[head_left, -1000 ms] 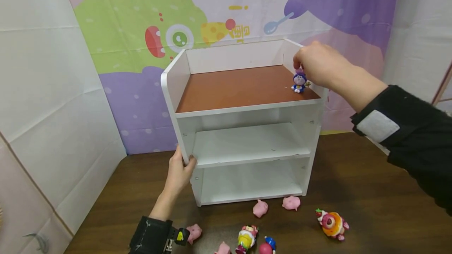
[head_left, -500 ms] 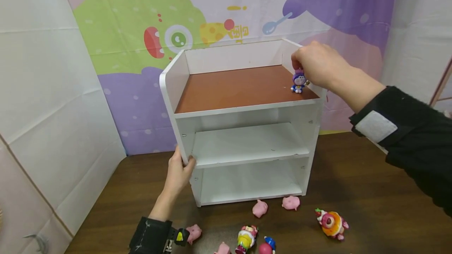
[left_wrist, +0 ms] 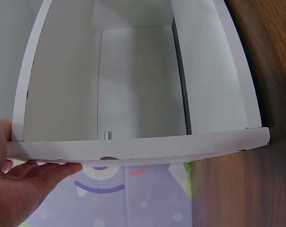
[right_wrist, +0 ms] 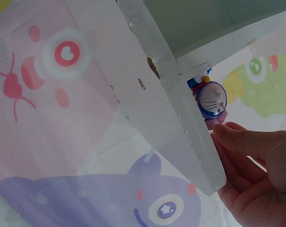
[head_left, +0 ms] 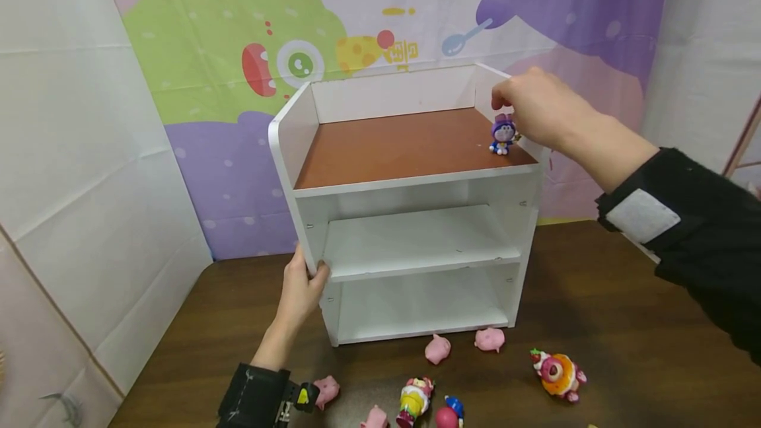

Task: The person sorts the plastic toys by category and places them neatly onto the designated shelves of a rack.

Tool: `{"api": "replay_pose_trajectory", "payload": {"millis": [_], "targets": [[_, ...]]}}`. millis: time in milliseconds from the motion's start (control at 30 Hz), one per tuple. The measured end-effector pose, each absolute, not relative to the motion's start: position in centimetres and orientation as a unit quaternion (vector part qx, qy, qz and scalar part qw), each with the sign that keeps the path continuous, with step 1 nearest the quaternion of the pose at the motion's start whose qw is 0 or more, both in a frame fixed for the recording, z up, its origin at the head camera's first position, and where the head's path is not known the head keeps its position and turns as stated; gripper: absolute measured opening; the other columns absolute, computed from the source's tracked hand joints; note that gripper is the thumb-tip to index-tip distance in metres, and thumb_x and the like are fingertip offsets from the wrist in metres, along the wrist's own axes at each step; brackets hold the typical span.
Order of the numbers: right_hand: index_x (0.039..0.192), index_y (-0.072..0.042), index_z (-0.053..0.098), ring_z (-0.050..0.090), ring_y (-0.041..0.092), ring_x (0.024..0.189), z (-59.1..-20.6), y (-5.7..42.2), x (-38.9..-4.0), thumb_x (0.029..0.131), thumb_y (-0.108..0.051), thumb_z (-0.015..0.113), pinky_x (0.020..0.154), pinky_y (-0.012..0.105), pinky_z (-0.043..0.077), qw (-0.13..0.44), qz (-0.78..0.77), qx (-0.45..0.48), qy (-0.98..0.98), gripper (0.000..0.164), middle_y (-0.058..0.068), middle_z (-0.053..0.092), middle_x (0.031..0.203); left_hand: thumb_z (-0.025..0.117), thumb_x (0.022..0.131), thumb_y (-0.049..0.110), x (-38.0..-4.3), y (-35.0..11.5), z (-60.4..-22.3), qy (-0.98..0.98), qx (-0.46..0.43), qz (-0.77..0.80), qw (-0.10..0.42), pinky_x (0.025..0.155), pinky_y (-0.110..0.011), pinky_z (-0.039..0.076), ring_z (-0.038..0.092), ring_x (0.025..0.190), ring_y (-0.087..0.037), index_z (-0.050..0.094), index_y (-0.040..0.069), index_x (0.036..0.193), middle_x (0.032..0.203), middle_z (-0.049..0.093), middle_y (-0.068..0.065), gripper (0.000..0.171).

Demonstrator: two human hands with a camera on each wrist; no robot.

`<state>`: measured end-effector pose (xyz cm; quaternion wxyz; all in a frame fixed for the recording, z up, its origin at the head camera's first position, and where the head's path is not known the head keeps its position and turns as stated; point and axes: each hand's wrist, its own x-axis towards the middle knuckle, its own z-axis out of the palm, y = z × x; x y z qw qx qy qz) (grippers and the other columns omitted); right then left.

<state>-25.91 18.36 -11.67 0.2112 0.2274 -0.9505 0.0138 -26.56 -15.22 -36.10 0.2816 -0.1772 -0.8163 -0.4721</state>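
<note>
A: Where is the blue figurine (head_left: 503, 136) standing relative to the right hand (head_left: 547, 111)?

B: It is standing upright toward the right near corner of the brown top board (head_left: 392, 147), beside the right panel of the white shelf unit (head_left: 416, 181). The fingertips are hovering just above its purple ears.

A: What state is the right grip showing?

B: Released. The fingers are curving loosely, and the board is bearing the figurine. In the right wrist view, the thumb tip is lying so close to the ears that light contact cannot be told.

A: What is the left hand (head_left: 301, 292) doing?

B: It is gripping the left panel at its near edge, the fingers lying along the outer face.

A: Which items are occupying the tabletop (head_left: 606, 309)?

B: Two pink pigs (head_left: 437, 349) are lying just near of the base. An orange-ringed toy (head_left: 559, 376) is lying to the right; a yellow-clothed figure (head_left: 414, 403) is lying nearer, left of a blue-and-pink toy (head_left: 450, 413).
</note>
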Motion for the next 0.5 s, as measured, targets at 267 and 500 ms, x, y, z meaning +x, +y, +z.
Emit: {"api": "replay_pose_trajectory", "payload": {"millis": [267, 500], "targets": [[0.098, 0.002, 0.060, 0.054, 0.035, 0.084, -13.1, 19.1, -23.4, 0.078, 0.003, 0.058, 0.072, 0.046, 0.041, 0.315, 0.066, 0.265, -0.909, 0.020, 0.020, 0.060, 0.093, 0.049, 0.076, -0.009, -26.3, -15.1, -35.9, -0.817, -0.171, -0.474, 0.279, 0.073, -0.050, 0.045, 0.054, 0.093, -0.037, 0.044, -0.007, 0.113, 0.104, 0.055, -0.027, 0.038], [0.092, -0.002, 0.064, 0.057, 0.024, 0.072, -16.6, 19.3, -20.5, 0.071, 0.004, 0.068, 0.062, 0.037, 0.044, 0.403, 0.120, 0.336, -0.843, 0.022, 0.010, 0.064, 0.084, 0.049, 0.076, -0.010, -26.3, -15.2, -35.8, -0.817, -0.170, -0.477, 0.276, 0.073, -0.050, 0.045, 0.054, 0.092, -0.036, 0.045, -0.007, 0.113, 0.103, 0.056, -0.027, 0.037]]}}
